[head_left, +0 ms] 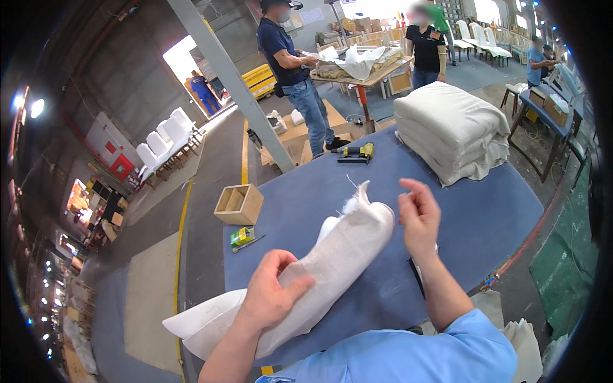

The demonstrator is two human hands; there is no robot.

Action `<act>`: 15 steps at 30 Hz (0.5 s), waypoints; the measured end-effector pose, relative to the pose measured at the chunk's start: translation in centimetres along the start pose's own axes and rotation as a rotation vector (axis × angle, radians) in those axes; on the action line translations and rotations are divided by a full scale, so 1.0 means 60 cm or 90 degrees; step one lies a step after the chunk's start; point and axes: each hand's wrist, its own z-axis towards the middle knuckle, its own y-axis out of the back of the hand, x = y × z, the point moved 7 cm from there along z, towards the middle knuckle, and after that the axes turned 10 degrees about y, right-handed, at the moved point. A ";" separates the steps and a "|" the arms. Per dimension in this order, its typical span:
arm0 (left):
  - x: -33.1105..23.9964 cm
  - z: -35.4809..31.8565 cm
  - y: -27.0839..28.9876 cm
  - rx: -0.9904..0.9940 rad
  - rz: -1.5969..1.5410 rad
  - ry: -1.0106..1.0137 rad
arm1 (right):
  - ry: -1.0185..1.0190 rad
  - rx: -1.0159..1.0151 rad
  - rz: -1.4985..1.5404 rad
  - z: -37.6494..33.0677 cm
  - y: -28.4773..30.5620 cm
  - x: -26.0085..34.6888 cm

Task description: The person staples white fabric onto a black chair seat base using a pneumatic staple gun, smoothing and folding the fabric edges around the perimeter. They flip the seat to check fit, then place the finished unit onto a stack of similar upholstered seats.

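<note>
A long curved padded piece, wrapped in off-white fabric, lies slantwise over the blue-topped table. Its near left end shows a smooth white underside. My left hand grips it around the middle, thumb on top of the cloth. At the far end, loose fabric sticks up with frayed threads and a tuft of white wadding. Just right of that end, my right hand is raised with bent fingers, thumb and index finger apart, nothing visible between them. A dark slim object, partly hidden, lies beneath my right wrist.
A yellow-black staple gun lies toward the table's far edge. Folded off-white fabric is stacked at the far right. A wooden divided box and a green-yellow small box stand at the left edge. A grey post rises beyond; people work farther back.
</note>
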 end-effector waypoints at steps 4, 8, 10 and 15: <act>-0.051 -0.015 -0.041 0.019 0.068 -0.112 | 0.023 0.440 -0.109 0.029 -0.067 0.202; -0.086 -0.049 -0.062 -0.035 0.117 -0.284 | -0.070 0.882 -0.336 0.000 -0.137 0.229; -0.098 -0.065 -0.070 -0.033 0.124 -0.313 | -0.049 1.013 -0.402 -0.024 -0.150 0.212; -0.099 -0.083 -0.079 -0.025 0.120 -0.340 | -0.146 1.187 -0.514 -0.049 -0.155 0.217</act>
